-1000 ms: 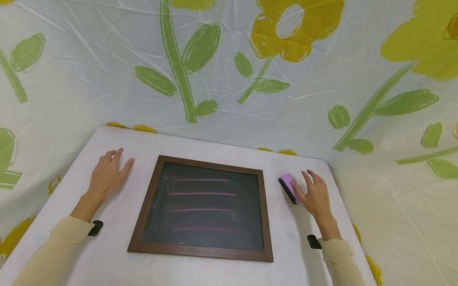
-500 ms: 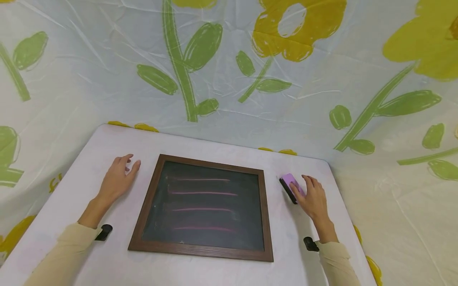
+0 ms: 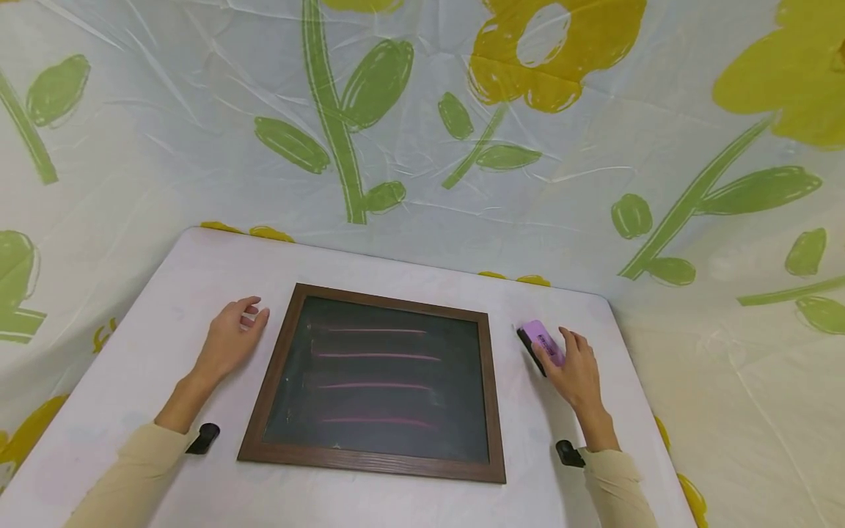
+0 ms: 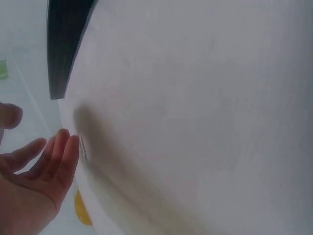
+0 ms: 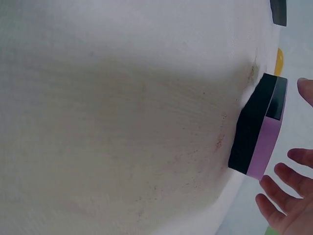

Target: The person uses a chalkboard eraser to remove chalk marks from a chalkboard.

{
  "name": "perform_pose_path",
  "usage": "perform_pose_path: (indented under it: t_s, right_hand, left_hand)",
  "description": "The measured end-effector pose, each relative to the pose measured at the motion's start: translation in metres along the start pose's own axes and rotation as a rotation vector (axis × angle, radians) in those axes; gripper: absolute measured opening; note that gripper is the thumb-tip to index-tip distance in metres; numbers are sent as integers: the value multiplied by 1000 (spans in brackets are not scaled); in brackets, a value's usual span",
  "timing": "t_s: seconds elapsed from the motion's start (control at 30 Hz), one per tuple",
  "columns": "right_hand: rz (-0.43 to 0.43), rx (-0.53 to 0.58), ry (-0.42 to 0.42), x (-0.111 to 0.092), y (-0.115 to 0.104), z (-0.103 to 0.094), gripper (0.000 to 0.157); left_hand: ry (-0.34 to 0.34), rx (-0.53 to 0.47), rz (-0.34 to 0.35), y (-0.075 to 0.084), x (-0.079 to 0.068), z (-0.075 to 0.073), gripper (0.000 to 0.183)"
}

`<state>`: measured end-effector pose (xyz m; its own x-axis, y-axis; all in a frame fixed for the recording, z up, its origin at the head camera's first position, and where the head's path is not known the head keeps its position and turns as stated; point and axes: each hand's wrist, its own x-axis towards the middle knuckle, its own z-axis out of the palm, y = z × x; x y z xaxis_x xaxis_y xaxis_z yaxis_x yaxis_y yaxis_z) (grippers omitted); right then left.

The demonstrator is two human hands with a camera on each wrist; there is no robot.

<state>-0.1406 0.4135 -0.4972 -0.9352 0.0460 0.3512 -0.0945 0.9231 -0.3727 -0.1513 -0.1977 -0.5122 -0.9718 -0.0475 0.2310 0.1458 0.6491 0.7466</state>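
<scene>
A small chalkboard [image 3: 376,378] in a brown wooden frame lies on the table, with several pink chalk lines across its dark face. To its right sits a purple block eraser [image 3: 538,334] with a black felt side, its felt turned down in the right wrist view. My right hand [image 3: 577,372] hovers over the eraser's near right side, thumb and fingers spread and loosely bent; the right wrist view shows a gap between thumb and eraser. Left of the frame, my left hand [image 3: 227,341] is held with relaxed, slightly bent fingers and nothing in it.
The white table [image 3: 370,502] has rounded far corners. Behind and beside it hangs a pale cloth [image 3: 422,242] printed with yellow flowers and green leaves. Reddish chalk smudges [image 5: 220,139] mark the tabletop close to the eraser.
My left hand has moved right and slightly nearer, toward the chalkboard's left side. My right hand has shifted a little left and nearer me, showing more of the eraser's printed top.
</scene>
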Motion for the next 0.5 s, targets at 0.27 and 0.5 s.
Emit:
perform_pose_path:
  t_s: [0.27, 0.5]
  right_hand:
    - [61, -6, -75, -1, 0, 3, 73]
    - [87, 12, -122, -1, 2, 6, 74]
  left_hand:
    - [-18, -57, -17, 5, -7, 9, 37]
    - [-78, -92, -63, 8, -9, 13, 36]
